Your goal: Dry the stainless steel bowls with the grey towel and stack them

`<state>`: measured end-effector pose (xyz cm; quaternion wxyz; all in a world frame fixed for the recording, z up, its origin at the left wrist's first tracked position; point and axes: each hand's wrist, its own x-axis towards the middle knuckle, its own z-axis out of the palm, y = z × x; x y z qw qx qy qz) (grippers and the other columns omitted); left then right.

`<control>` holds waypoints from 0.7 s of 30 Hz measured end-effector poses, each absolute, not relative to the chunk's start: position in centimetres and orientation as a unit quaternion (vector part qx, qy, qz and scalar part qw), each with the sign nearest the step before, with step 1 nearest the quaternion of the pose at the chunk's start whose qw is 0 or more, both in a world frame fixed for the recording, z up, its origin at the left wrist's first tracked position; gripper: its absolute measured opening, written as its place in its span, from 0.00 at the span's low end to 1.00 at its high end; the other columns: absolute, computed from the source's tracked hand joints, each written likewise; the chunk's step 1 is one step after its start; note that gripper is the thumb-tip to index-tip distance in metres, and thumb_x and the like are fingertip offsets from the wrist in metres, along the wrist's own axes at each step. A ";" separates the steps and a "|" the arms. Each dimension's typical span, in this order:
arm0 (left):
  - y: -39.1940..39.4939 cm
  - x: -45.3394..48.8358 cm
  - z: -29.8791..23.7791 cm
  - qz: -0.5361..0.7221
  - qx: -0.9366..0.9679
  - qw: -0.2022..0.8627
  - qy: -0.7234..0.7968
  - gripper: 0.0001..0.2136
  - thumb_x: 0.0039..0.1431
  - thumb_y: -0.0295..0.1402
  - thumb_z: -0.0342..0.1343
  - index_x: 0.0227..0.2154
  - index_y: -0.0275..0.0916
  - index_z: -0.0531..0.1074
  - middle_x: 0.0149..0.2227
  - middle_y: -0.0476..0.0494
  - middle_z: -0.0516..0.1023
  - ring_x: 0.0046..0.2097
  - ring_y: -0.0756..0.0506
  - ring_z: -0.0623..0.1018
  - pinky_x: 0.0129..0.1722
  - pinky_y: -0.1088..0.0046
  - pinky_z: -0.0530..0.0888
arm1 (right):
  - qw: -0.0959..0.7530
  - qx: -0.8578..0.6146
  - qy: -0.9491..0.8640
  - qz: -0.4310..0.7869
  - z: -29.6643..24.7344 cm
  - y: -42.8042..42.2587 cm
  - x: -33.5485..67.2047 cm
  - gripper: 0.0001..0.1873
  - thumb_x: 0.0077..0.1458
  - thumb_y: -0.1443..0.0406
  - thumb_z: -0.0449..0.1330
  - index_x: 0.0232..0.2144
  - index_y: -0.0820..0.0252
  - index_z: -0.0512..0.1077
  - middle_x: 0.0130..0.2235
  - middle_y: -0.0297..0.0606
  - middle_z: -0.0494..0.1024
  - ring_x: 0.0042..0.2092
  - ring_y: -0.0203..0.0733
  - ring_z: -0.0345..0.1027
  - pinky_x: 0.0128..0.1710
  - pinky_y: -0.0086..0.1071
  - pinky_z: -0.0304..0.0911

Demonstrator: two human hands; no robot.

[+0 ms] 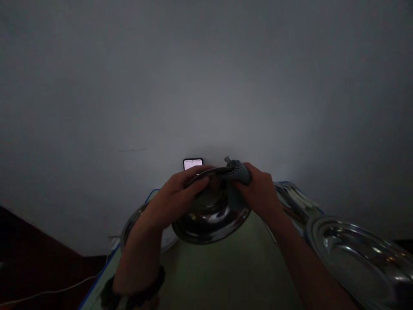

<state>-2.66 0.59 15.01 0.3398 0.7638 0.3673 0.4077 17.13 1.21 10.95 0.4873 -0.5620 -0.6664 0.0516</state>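
My left hand (176, 196) grips the far rim of a shiny steel plate (209, 219), which is tilted up toward me above the table. My right hand (260, 191) is closed on a grey cloth (237, 172) and presses it against the plate's upper right rim. Both hands meet over the middle of the table. A dark band circles my left wrist.
A pale green table (226, 271) with a blue edge stands against a plain grey wall. Another steel plate (358, 254) lies at the right, and more metal ware (292, 198) behind it. A phone (192, 163) with a lit screen leans on the wall. A white cable (48, 292) runs over the floor at left.
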 end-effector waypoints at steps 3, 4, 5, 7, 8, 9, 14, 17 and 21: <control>0.9 -2.0 14.6 0.438 0.754 0.333 0.357 0.13 0.58 0.35 0.56 0.46 0.45 0.76 0.43 0.47 0.82 0.47 0.43 0.79 0.49 0.64 0.74 | 0.496 -0.550 -0.671 0.047 10.8 1.5 17.9 0.11 0.52 0.59 0.59 0.37 0.57 0.74 0.32 0.39 0.80 0.35 0.46 0.73 0.31 0.32 0.59; 1.0 -2.0 14.5 0.457 0.736 0.351 0.355 0.13 0.57 0.34 0.56 0.45 0.43 0.77 0.42 0.45 0.82 0.47 0.42 0.79 0.49 0.62 0.75 | 0.509 -0.544 -0.665 0.046 10.8 1.6 18.1 0.11 0.52 0.59 0.58 0.36 0.57 0.75 0.31 0.38 0.80 0.33 0.44 0.72 0.31 0.32 0.59; 1.2 -2.0 14.4 0.479 0.713 0.372 0.351 0.13 0.56 0.34 0.57 0.44 0.42 0.77 0.41 0.44 0.82 0.46 0.41 0.79 0.48 0.62 0.75 | 0.527 -0.538 -0.656 0.047 10.7 1.7 18.2 0.11 0.52 0.58 0.58 0.35 0.57 0.75 0.30 0.37 0.79 0.32 0.43 0.71 0.30 0.32 0.59; 1.4 -2.0 14.4 0.537 0.655 0.407 0.342 0.13 0.53 0.32 0.59 0.43 0.40 0.78 0.40 0.43 0.82 0.45 0.40 0.80 0.47 0.60 0.76 | 0.574 -0.532 -0.620 0.057 10.7 1.7 18.1 0.13 0.53 0.56 0.59 0.34 0.58 0.75 0.28 0.36 0.78 0.30 0.41 0.69 0.29 0.31 0.60; 1.5 -2.0 14.5 0.572 0.623 0.415 0.336 0.14 0.52 0.32 0.60 0.42 0.40 0.78 0.40 0.44 0.83 0.44 0.40 0.80 0.47 0.59 0.77 | 0.599 -0.531 -0.595 0.069 10.6 1.7 17.9 0.14 0.52 0.55 0.59 0.33 0.59 0.75 0.27 0.36 0.77 0.30 0.40 0.68 0.29 0.31 0.60; 1.5 -2.0 14.6 0.607 0.593 0.415 0.327 0.14 0.50 0.32 0.60 0.42 0.41 0.78 0.40 0.45 0.83 0.44 0.40 0.80 0.47 0.59 0.77 | 0.623 -0.532 -0.567 0.087 10.5 1.8 17.6 0.16 0.52 0.53 0.59 0.31 0.60 0.75 0.27 0.36 0.77 0.30 0.41 0.68 0.29 0.31 0.60; 1.0 -0.4 14.3 0.741 0.500 0.337 0.295 0.15 0.52 0.30 0.57 0.43 0.45 0.75 0.46 0.53 0.80 0.52 0.44 0.76 0.54 0.66 0.73 | 0.705 -0.495 -0.425 0.279 8.7 2.9 14.8 0.21 0.49 0.49 0.59 0.29 0.62 0.72 0.30 0.40 0.77 0.34 0.44 0.71 0.31 0.34 0.65; 0.6 1.1 13.4 0.750 0.510 0.286 0.309 0.17 0.55 0.28 0.53 0.49 0.45 0.70 0.52 0.53 0.77 0.55 0.45 0.74 0.56 0.67 0.71 | 0.714 -0.428 -0.346 0.433 7.7 3.4 13.5 0.21 0.48 0.51 0.60 0.37 0.61 0.70 0.41 0.45 0.78 0.40 0.45 0.74 0.35 0.34 0.69; 0.2 1.8 12.8 0.724 0.542 0.309 0.293 0.19 0.56 0.27 0.52 0.53 0.40 0.64 0.55 0.45 0.74 0.56 0.44 0.73 0.56 0.66 0.71 | 0.704 -0.391 -0.315 0.502 8.3 2.7 14.0 0.18 0.48 0.58 0.62 0.40 0.61 0.68 0.48 0.46 0.76 0.45 0.45 0.73 0.40 0.33 0.70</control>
